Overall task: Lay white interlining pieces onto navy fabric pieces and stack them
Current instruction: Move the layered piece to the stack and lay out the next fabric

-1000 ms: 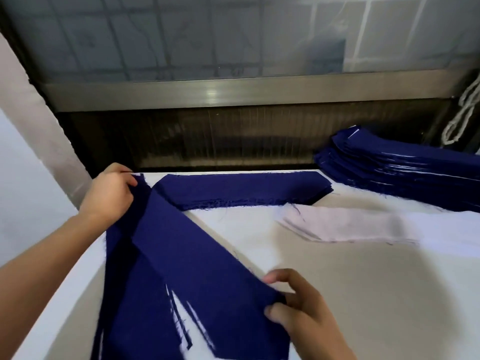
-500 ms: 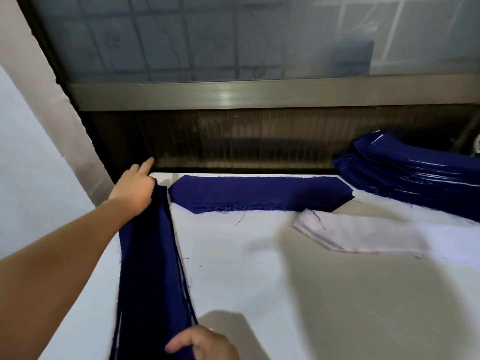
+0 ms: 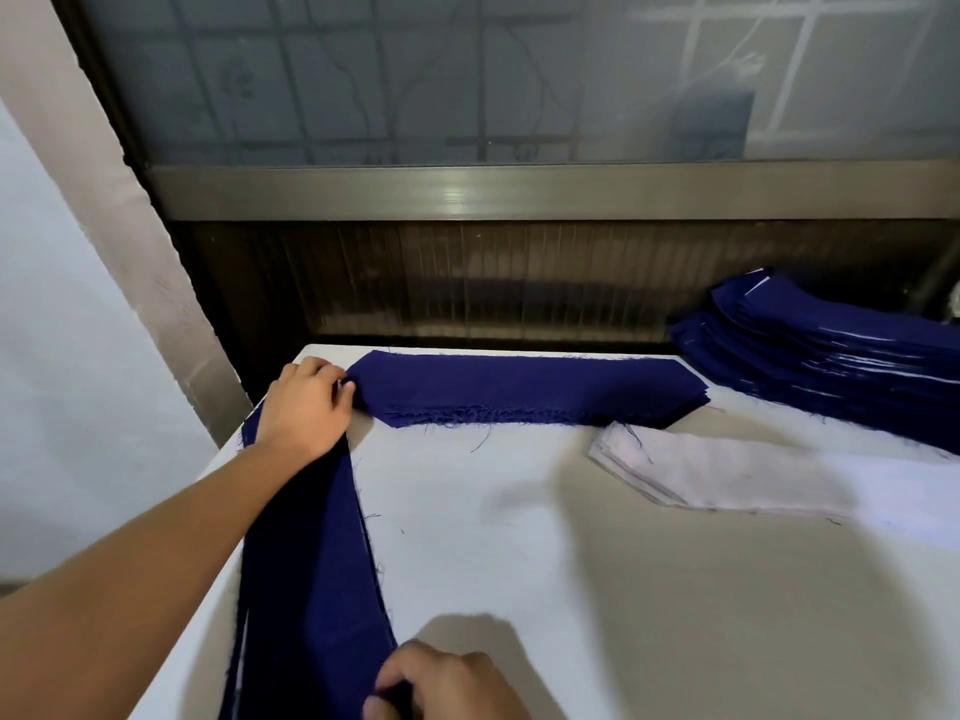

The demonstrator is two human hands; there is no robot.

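Left hand (image 3: 306,402) curls its fingers on the far end of the navy strip (image 3: 311,574) and right hand (image 3: 447,683) pinches the near end, so the strip runs lengthwise away from the person along the table (image 3: 571,589) edge. The white interlining pile (image 3: 727,475) lies well right of the strip, nearer the right hand, and is probably the next reach. A window (image 3: 467,75) stands beyond the strip's far end.

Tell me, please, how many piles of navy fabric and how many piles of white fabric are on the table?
Navy: 3, namely left pile, back pile, right stack
White: 1, the interlining pile
Total: 4 piles
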